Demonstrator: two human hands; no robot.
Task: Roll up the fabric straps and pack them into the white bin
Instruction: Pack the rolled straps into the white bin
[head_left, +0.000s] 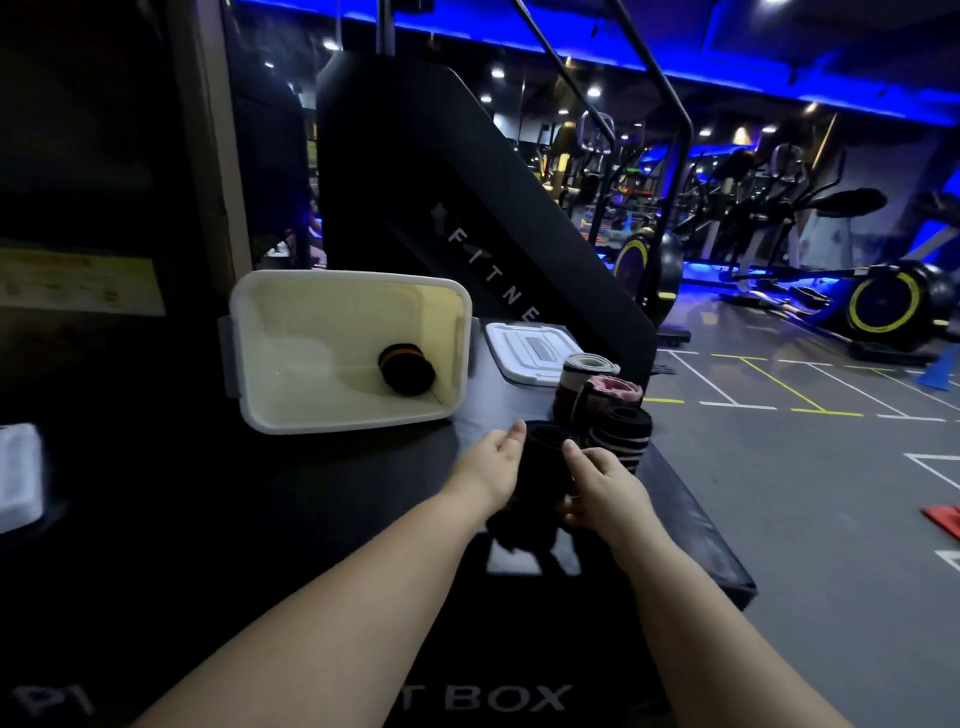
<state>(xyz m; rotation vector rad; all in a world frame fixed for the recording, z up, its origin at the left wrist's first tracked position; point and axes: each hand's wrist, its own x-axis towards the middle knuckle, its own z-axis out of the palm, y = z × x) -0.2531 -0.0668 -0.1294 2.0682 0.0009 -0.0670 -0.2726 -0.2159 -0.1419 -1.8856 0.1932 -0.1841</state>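
A white bin stands on a black padded box, with one rolled black-and-orange strap lying inside near its right wall. Between my hands is a black rolled strap. My left hand holds its left side and my right hand grips its right side. Just right of it stand three more rolls: a black one with pale stripes, a pink-topped one and a grey-white one.
The bin's white lid lies behind the rolls. A white object sits at the far left edge. The black box ends at a padded edge on the right, above a grey gym floor with exercise machines behind.
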